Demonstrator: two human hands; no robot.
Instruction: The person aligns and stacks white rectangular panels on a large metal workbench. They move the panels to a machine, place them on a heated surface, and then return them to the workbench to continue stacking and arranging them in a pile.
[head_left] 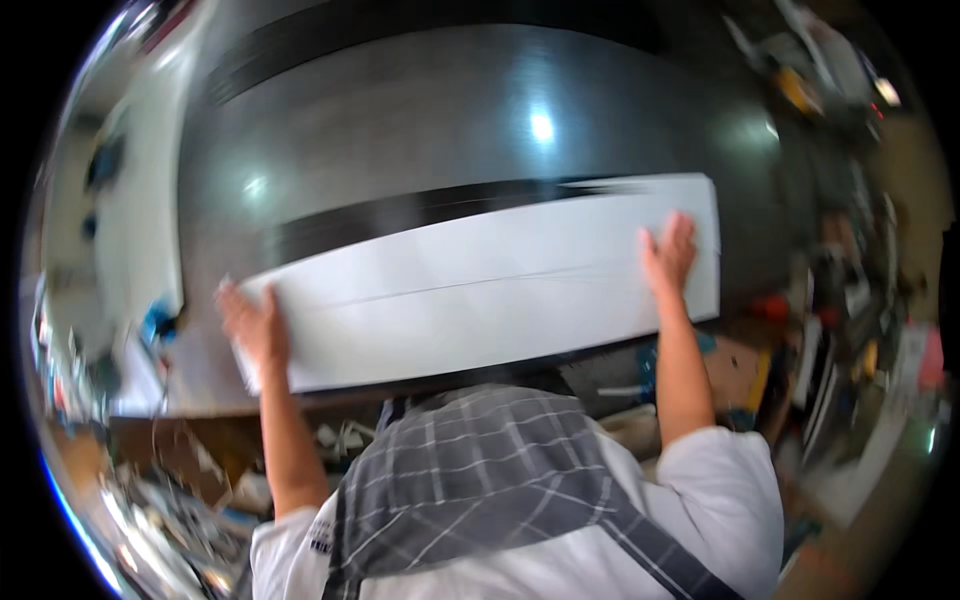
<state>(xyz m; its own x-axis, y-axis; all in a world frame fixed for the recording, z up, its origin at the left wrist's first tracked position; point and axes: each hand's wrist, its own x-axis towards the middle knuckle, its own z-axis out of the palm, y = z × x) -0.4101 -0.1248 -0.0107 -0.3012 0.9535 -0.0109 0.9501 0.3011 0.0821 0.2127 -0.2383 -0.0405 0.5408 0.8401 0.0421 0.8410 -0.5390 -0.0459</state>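
A long white sheet (pixel 480 290) lies across the dark work table in front of me, with a thin dark line running along its length. At its left end, my left hand (pixel 255 325) rests over the edge with thumb and fingers apart. My right hand (pixel 672 252) lies on the sheet near its right end, fingers stretched out and thumb apart. Both hands are slightly blurred. Along the sheet's far edge runs a black strip (pixel 410 208), and I cannot tell whether it is a separate piece or a dark gap.
The glossy dark table top (pixel 400 120) stretches away, reflecting lamps. Another black band (pixel 450 40) crosses its far part. A pale surface (pixel 140 200) adjoins on the left, with a blue object (pixel 158 322) near its corner. Cluttered tools and scraps fill the right side and the space below the near edge.
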